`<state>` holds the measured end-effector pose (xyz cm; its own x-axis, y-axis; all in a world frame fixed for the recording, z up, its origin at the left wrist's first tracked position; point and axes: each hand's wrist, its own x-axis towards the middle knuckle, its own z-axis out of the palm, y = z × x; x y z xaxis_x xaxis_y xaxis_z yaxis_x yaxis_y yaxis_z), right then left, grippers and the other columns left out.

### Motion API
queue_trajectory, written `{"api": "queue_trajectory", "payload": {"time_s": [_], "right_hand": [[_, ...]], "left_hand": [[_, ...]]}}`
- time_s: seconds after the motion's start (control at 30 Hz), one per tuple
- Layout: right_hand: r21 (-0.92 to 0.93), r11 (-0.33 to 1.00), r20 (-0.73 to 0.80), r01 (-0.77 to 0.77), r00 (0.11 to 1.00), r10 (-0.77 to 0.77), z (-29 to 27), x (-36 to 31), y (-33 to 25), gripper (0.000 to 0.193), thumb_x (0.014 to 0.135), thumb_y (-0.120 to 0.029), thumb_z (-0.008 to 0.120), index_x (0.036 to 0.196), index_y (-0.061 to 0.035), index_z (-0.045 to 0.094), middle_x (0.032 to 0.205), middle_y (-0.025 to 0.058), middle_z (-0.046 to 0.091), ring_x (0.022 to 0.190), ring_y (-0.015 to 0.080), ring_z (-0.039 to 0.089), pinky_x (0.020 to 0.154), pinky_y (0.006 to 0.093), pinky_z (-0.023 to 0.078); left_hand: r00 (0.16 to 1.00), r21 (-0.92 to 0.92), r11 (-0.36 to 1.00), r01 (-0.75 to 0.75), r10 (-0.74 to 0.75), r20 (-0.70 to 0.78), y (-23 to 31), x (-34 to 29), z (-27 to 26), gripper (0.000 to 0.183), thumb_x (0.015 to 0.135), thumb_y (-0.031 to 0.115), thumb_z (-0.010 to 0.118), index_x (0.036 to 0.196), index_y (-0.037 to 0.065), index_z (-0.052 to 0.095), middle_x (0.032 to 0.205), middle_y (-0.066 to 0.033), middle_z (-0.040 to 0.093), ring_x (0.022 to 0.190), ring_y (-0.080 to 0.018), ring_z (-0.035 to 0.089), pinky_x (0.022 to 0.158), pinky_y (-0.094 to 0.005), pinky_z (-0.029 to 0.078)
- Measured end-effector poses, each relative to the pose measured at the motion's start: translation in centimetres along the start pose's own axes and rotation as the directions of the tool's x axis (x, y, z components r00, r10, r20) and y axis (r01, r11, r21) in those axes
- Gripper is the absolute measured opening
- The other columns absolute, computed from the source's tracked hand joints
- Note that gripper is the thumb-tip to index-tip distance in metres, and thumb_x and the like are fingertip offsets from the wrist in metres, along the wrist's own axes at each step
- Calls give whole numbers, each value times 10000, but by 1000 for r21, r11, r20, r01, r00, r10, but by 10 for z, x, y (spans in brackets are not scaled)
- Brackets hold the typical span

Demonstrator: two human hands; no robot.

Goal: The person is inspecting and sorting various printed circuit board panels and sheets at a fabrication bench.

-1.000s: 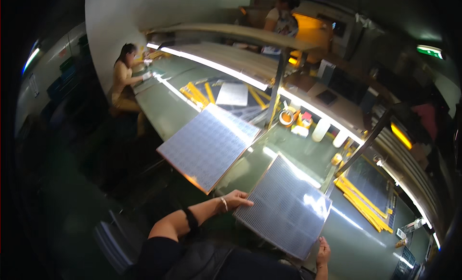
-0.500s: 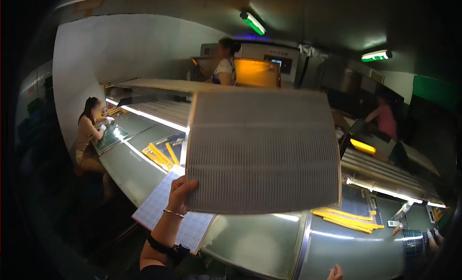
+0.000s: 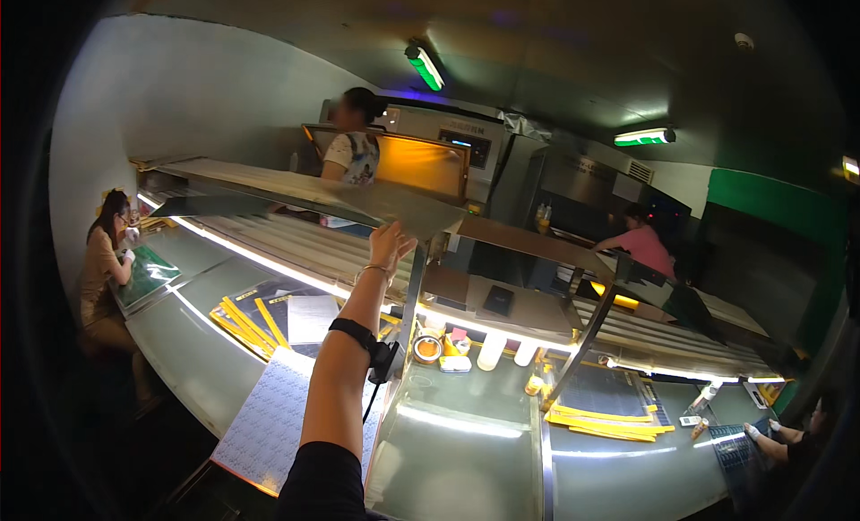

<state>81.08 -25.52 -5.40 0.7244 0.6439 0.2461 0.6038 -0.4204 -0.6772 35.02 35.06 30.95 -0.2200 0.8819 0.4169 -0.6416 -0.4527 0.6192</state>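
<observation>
My left hand [image 3: 390, 245] is raised high, and its fingers grip the near edge of a large thin grey panel [image 3: 296, 195]. The panel lies almost flat at the level of the upper shelf [image 3: 528, 243] and shows nearly edge-on. A black band and a bracelet sit on that forearm. A second pale perforated panel [image 3: 264, 418] rests on the lit workbench [image 3: 466, 440] under my arm. My right hand is out of the picture.
Yellow strips [image 3: 240, 319] and more yellow strips [image 3: 609, 420] lie on the bench. A tape roll [image 3: 428, 349] and white bottles [image 3: 493, 351] stand by the shelf post [image 3: 408, 324]. One person sits at far left [image 3: 106, 266], another stands behind the shelf [image 3: 354, 149], a third is at right [image 3: 640, 243].
The panel went from lying on the bench, to held upright before me, to tipped nearly flat at shelf height. My right hand has left the view.
</observation>
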Motion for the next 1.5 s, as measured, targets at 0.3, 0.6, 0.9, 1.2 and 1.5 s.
{"api": "queue_trajectory", "payload": {"time_s": [0.3,0.6,0.9,1.2,1.5], "right_hand": [[-77,992,148,-102,983,113,-10,-54,-10,268,768,-124,587,1004,-5,628,993,166,633,940,275,593,839,329,444],[-225,970,497,95,867,31,29,0,-54,242,791,-122,576,1001,-16,633,922,149,650,840,268,619,778,320,472],[6,900,658,437,676,-333,98,21,-204,219,761,-74,603,971,-27,640,784,128,628,668,198,596,641,304,474],[598,629,668,496,123,-733,145,-34,-360,308,787,-131,640,1078,-41,599,1096,158,578,957,260,593,825,320,470],[710,240,522,662,-266,-810,148,-70,-320,578,790,-350,636,1231,-23,453,1274,269,413,1188,458,377,985,489,326]], "left_hand": [[606,766,607,210,-696,385,-46,-150,-148,483,823,385,562,1136,16,563,1000,-123,626,910,-211,609,797,-352,487],[755,661,-377,649,428,-497,83,-316,-427,776,627,445,721,1173,-17,420,1118,-249,502,1089,-390,455,951,-500,333],[683,539,452,711,-257,-684,154,-397,-472,303,685,108,741,907,-59,619,798,-109,644,630,-172,618,556,-310,524],[385,177,349,920,-889,-247,97,-487,-264,450,746,74,680,1154,14,501,996,-75,607,779,-175,610,660,-249,507],[430,88,421,903,-888,-160,36,-510,-169,327,790,69,608,1096,21,503,993,-99,595,845,-181,621,701,-284,536]]}}
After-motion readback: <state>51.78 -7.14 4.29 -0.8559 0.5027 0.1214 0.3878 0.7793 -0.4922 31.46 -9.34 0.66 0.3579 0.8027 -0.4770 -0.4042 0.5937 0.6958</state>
